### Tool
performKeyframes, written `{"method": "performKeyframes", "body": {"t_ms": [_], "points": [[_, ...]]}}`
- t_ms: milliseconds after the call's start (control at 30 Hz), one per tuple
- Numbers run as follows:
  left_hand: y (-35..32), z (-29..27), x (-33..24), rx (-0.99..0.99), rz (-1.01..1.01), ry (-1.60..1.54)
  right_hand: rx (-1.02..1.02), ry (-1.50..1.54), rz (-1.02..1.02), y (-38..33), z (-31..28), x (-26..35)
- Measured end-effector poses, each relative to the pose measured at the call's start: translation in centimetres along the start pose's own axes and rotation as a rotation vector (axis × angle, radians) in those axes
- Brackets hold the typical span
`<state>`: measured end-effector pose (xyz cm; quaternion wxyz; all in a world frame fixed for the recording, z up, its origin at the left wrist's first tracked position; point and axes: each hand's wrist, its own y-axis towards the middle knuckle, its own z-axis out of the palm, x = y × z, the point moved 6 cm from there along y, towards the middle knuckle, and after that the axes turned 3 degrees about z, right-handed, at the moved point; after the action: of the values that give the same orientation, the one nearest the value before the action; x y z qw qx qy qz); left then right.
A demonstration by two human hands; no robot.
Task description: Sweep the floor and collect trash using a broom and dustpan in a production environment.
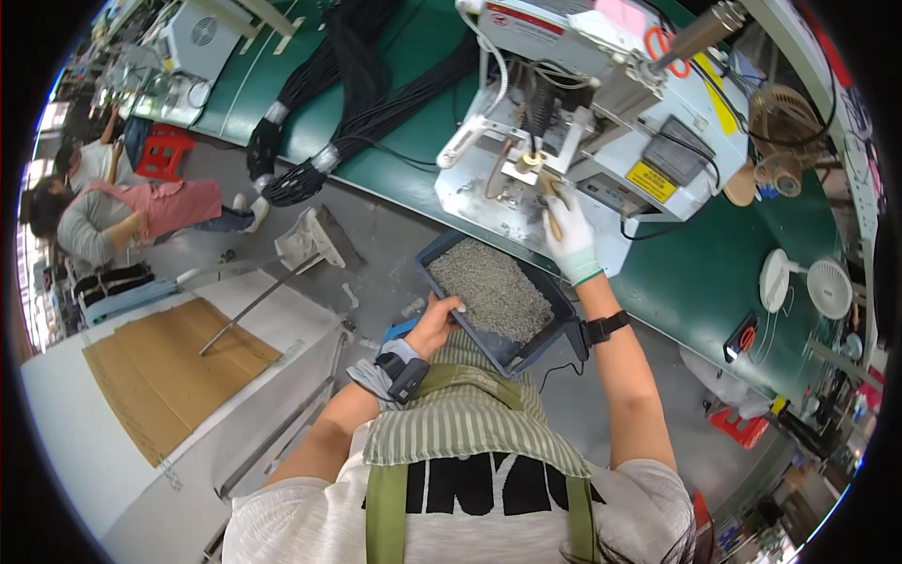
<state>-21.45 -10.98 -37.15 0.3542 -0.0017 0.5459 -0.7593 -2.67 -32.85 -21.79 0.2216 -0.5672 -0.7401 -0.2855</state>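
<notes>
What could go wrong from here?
1. Spill: the left hand grips the bin at one side; if it tips, the loose grey pieces could pour out.
2. Pinch: the gloved right hand, holding a wooden-handled tool, is close to the machine's tip; an unexpected cycle might catch it.
3. Scatter: bits on the metal plate may miss the bin.

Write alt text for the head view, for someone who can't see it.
A gloved right hand holds a wooden-handled tool at a machine on a green table, while the bare left hand grips a dark bin of small gray pieces. Black cable bundles lie toward the table's left.
</notes>
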Motion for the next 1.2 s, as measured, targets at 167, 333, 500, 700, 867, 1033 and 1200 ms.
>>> {"method": "performKeyframes", "body": {"t_ms": [167,333,500,700,867,1033,1200], "points": [[-0.1,1.0,1.1,-0.042,0.010,-0.017,0.039,-0.028,0.015,-4.9,-0.6,1.2],[-0.2,1.2,0.8,0.001,0.018,0.033,0.101,-0.007,-0.089,-6.0,-3.6,2.4],[0.1,2.8,0.0,-0.017,0.004,0.024,0.185,-0.192,0.077,-8.2,-2.1,0.4],[0.2,0.8,-0.7,-0.026,0.047,0.009,0.315,-0.010,-0.024,-10.5,-0.1,5.8],[-0.8,-1.3,-2.6,-0.080,0.083,-0.017,0.229,-0.078,-0.050,-6.8,2.6,6.3],[1.9,-1.0,2.9,-0.114,0.147,-0.096,0.243,-0.089,-0.090,-12.1,-0.4,7.2],[1.8,3.5,6.2,-0.063,0.061,-0.094,0.004,-0.253,0.058,-14.1,-5.7,-2.4]]}}
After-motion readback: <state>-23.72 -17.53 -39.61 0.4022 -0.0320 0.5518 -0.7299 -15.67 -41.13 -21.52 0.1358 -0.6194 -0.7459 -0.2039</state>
